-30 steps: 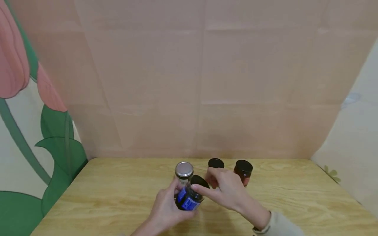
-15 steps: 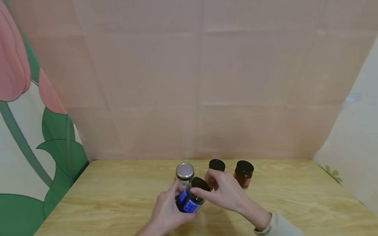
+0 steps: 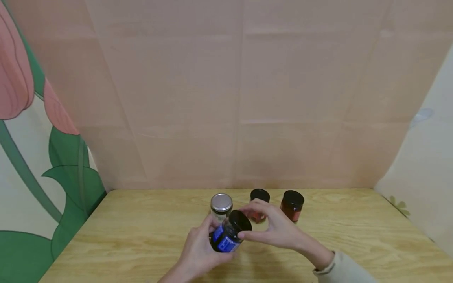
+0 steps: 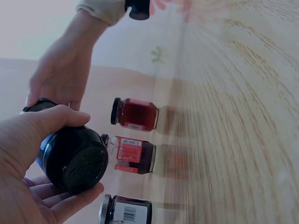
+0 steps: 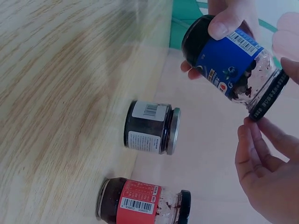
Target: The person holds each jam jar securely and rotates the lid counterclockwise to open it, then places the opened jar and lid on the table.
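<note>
A glass jar of dark preserve with a blue label [image 3: 226, 239] is tilted in the head view, its black lid [image 5: 270, 95] towards the right. My left hand [image 3: 198, 249] grips the jar's body, thumb on the near side and fingers round the other. At the lid, my right hand [image 3: 277, 228] pinches the rim between thumb and fingertips. The right wrist view shows the jar held off the table, partly filled, with clear glass below the lid. In the left wrist view the jar's dark base [image 4: 84, 163] faces the camera.
Behind the held jar stands a dark jar with a silver lid [image 3: 221, 203]. Farther right are two black-lidded jars of red preserve, one partly behind my right hand [image 3: 259, 194], the other beside it [image 3: 292, 201]. The wooden table [image 3: 148, 228] ends at a pinkish backdrop [image 3: 177, 118].
The right hand's fingers have spread and shifted round the lid, and the wrist has moved slightly right. More of the lid and of the red jar behind now shows. The left hand keeps its grip.
</note>
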Available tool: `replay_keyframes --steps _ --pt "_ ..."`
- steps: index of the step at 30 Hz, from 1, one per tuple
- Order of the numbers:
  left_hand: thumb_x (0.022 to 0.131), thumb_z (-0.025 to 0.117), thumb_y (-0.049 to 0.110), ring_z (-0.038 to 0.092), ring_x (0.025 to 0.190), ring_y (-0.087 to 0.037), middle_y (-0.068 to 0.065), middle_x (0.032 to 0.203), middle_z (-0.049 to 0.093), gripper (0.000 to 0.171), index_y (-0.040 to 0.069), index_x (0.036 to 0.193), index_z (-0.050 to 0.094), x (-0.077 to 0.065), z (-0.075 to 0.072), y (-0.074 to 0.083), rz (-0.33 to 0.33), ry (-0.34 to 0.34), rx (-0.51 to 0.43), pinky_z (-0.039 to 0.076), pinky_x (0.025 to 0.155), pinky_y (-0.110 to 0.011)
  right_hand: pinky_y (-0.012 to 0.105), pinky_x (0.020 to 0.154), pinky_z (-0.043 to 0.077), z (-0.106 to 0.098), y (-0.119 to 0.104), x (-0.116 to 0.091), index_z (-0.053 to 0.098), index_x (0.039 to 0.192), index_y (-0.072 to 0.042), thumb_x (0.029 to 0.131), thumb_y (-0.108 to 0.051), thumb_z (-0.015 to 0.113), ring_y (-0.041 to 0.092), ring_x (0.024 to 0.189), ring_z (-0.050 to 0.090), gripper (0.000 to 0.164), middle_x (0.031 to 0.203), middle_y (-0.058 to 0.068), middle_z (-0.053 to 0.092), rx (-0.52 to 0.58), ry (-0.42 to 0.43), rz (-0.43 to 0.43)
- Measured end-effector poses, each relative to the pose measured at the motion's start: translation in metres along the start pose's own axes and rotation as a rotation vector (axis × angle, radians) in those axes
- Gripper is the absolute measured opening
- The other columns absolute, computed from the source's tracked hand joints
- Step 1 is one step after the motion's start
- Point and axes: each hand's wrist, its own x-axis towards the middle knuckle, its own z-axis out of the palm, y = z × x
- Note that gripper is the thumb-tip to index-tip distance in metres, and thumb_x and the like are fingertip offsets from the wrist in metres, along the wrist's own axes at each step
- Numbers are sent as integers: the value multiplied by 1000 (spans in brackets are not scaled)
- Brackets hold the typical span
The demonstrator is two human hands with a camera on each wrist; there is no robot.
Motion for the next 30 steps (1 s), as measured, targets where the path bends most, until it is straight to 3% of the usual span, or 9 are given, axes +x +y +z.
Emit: replay_keyframes --steps 7,15,23,30 --pt "63 88 31 67 92 -15 2 99 69 55 19 99 48 3 1 0 -29 1 3 54 81 -36 29 74 51 0 1 1 61 123 -25 80 -34 77 9 91 54 46 110 -9 59 34 -19 -7" --pt "61 89 30 67 91 -18 -5 101 70 56 18 98 48 2 0 -2 -45 28 15 54 78 -34 28 73 50 -2 6 1 61 125 -19 80 -24 77 11 91 54 48 109 -5 58 66 29 -67" --pt "63 88 32 68 95 -25 -14 108 71 61 18 108 49 2 -4 -5 -81 35 -18 53 84 -46 26 73 48 0 9 0 59 126 -21 80 -25 77 15 86 56 49 102 -7 58 71 51 -40" --pt "61 89 34 68 96 -28 -15 110 70 68 10 115 55 4 -5 -6 -90 57 -15 54 83 -46 29 77 51 0 13 -4 56 128 -13 79 -23 78 13 89 60 55 109 -7 64 75 75 -3"
